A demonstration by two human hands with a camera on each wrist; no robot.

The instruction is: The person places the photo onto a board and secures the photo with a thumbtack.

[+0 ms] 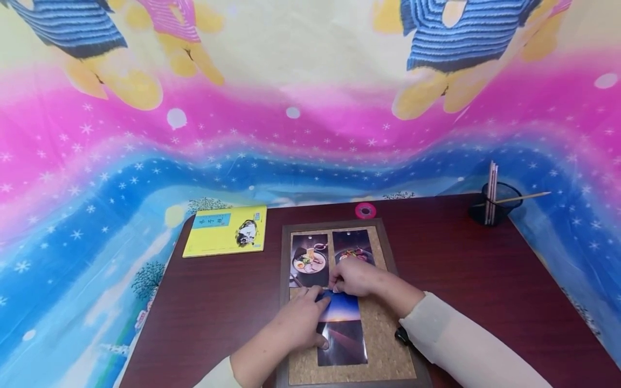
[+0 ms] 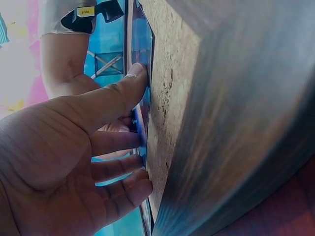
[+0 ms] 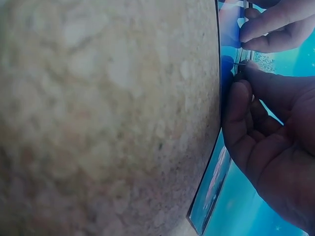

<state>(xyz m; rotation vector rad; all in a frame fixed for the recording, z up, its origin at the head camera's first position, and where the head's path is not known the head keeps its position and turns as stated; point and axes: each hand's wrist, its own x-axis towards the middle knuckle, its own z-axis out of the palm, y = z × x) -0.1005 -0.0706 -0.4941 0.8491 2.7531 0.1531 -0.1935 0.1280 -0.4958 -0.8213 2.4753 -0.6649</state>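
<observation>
A framed corkboard (image 1: 388,347) lies on the table. On its lower part is a glossy sunset photo (image 1: 342,342), blue at the top and dark below. My left hand (image 1: 298,320) rests on the photo's left side; in the left wrist view its thumb and fingers are extended against the surface. At the photo's top edge, my right hand (image 1: 356,277) pinches a small pushpin, whose thin needle (image 3: 239,64) shows in the right wrist view, pointing at the photo. Above are a ramen photo (image 1: 310,262) and a second food photo (image 1: 351,240), partly covered by the right hand.
A yellow book (image 1: 223,242) lies at the back left of the dark red table (image 1: 233,302). A pink ring-shaped roll (image 1: 365,210) sits behind the board. At the back right stands a black mesh pen cup (image 1: 499,205) with pencils. A patterned cloth hangs around the table.
</observation>
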